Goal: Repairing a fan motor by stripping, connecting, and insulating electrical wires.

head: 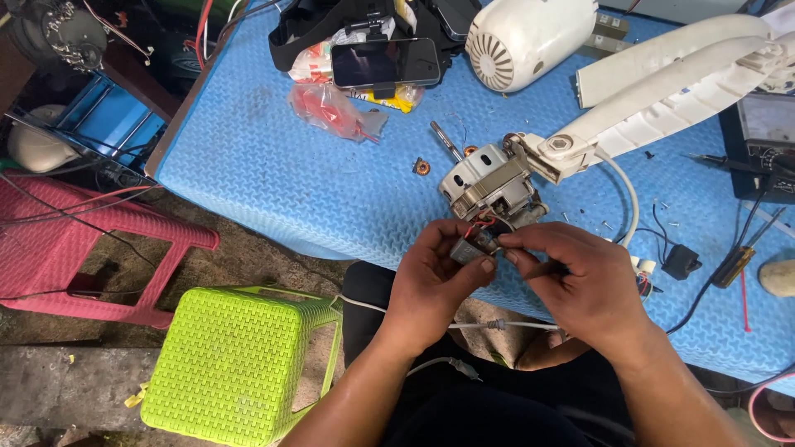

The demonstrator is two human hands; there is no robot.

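A motor lies on the table, a phone behind it, two stools left below.

Single head-worn view, looking steeply down, close over the blue mat, stools beside

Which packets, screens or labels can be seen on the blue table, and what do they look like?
Phone: far side of the table, lying flat, a dark blank rectangular screen.
Clear plastic bag: just in front of the phone, crumpled, with red bits inside.
Yellow packet: under the phone's right end, mostly hidden.
Meter: right edge, a black box with a grey screen.
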